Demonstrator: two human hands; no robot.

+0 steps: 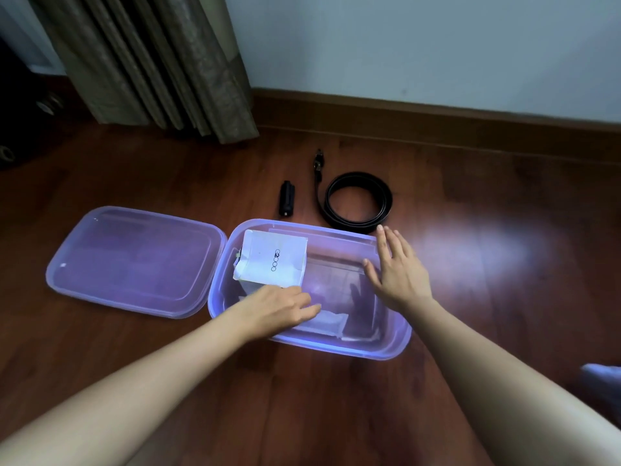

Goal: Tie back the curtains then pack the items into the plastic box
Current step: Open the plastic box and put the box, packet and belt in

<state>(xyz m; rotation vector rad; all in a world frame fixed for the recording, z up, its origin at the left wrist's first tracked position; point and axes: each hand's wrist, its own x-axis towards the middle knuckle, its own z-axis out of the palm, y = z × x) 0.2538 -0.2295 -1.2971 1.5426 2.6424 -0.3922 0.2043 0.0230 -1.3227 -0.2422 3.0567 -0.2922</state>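
Note:
A translucent purple plastic box (400, 338) stands open on the wooden floor. A white carton (275, 260) with a black logo lies inside at its left end. My left hand (282, 306) reaches into the box just below the carton, fingers extended and touching it or the box bottom. My right hand (396, 267) hovers flat over the box's right side, fingers straight, holding nothing. Beyond the box lie a coiled black belt (358, 203) and a small black cylindrical item (286, 198). The gathered brown curtain (161, 62) hangs at the back left.
The box's purple lid (134, 260) lies flat on the floor to the left of the box. A wall with a brown skirting board (437, 112) runs behind. A dark object (20, 112) stands at the far left.

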